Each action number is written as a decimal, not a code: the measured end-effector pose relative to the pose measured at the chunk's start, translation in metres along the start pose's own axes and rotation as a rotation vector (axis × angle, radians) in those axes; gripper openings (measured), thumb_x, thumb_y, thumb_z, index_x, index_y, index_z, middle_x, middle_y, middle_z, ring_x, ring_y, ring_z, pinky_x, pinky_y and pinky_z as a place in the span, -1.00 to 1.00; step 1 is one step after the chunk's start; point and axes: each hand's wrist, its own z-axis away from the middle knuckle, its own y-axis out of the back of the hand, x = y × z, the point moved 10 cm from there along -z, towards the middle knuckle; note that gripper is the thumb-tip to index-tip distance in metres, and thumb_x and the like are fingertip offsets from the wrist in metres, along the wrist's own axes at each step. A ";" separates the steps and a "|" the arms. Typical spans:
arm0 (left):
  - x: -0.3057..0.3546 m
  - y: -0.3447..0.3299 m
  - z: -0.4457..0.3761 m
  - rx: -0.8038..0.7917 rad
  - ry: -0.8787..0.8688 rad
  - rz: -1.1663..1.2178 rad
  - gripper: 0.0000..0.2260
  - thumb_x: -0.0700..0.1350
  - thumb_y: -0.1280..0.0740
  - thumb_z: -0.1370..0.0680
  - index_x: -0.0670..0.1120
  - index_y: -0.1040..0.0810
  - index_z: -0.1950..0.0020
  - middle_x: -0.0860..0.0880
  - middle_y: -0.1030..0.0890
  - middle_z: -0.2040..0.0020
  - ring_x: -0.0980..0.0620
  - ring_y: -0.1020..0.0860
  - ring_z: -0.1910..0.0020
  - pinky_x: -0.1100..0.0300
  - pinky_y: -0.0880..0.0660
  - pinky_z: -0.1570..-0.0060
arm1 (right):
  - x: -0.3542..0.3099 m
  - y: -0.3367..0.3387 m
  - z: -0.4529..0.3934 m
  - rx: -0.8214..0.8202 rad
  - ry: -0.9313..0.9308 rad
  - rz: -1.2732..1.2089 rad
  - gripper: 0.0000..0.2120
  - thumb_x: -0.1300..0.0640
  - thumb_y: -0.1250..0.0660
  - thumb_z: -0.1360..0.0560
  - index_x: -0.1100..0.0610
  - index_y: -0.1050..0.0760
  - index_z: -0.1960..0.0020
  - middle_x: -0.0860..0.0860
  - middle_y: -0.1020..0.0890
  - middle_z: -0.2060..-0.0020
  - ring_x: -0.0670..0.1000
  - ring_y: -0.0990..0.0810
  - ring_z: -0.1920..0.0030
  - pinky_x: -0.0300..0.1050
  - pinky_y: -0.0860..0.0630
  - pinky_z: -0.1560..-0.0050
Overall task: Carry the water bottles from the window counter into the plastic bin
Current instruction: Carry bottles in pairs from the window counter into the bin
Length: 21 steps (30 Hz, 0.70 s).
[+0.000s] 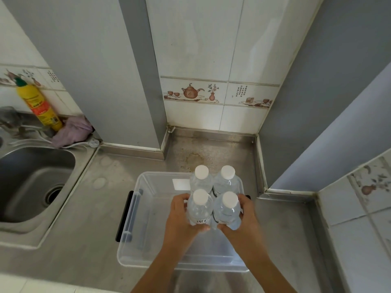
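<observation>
A clear plastic bin (135,233) with black side latches stands on the steel counter. Two water bottles with white caps, the far left one (201,180) and the far right one (226,182), stand upright in the bin's far right corner. My left hand (179,216) grips a third bottle (200,210) and my right hand (247,216) grips a fourth bottle (227,212). Both held bottles are upright, side by side, just in front of the standing pair and inside the bin's outline. Whether their bases touch the bin floor is hidden by my hands.
A steel sink (31,178) lies to the left. Behind it stand a yellow detergent bottle (39,106) and a purple cloth (72,132). Tiled walls and grey pillars close the counter (84,208) at the back and right.
</observation>
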 end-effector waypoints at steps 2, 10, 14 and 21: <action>0.005 -0.001 0.002 -0.008 -0.012 -0.041 -0.27 -0.08 -0.67 -0.15 0.17 -0.34 -0.17 0.23 -0.45 -0.13 0.13 -0.51 -0.12 0.31 -0.46 -0.06 | -0.003 0.004 0.002 0.010 0.039 0.060 -0.40 0.19 -0.56 -0.29 -0.27 -0.29 -0.05 -0.19 -0.47 -0.03 -0.26 -0.49 -0.03 -0.58 -0.36 0.08; 0.021 0.009 0.016 0.041 -0.053 -0.135 -0.33 0.12 -0.61 -0.27 0.20 -0.32 -0.26 0.23 -0.46 -0.18 0.16 -0.49 -0.18 0.40 -0.38 -0.06 | -0.016 0.012 0.012 -0.079 0.113 0.205 -0.43 -0.27 -0.36 -0.37 -0.21 -0.18 -0.28 -0.22 -0.35 -0.24 -0.18 -0.31 -0.25 -0.18 -0.25 -0.30; 0.052 0.029 0.034 0.164 -0.213 -0.299 -0.36 0.18 -0.50 -0.37 0.06 -0.37 -0.37 0.10 -0.48 -0.27 0.05 -0.48 -0.26 0.15 -0.45 -0.19 | -0.017 0.023 0.021 -0.040 0.165 0.389 -0.27 -0.49 -0.06 -0.36 -0.10 -0.28 -0.39 -0.06 -0.40 -0.39 0.02 -0.36 -0.38 -0.03 -0.27 -0.35; 0.118 0.050 0.086 0.317 -0.619 -0.660 -0.58 0.18 -0.29 -0.50 0.03 -0.46 -0.29 0.01 -0.57 -0.24 -0.05 -0.55 -0.18 -0.03 -0.51 -0.15 | -0.053 0.062 0.065 0.197 0.295 0.567 -0.51 -0.19 -0.23 -0.50 0.00 -0.43 -0.35 -0.04 -0.49 -0.32 0.03 -0.46 -0.30 -0.16 -0.37 -0.19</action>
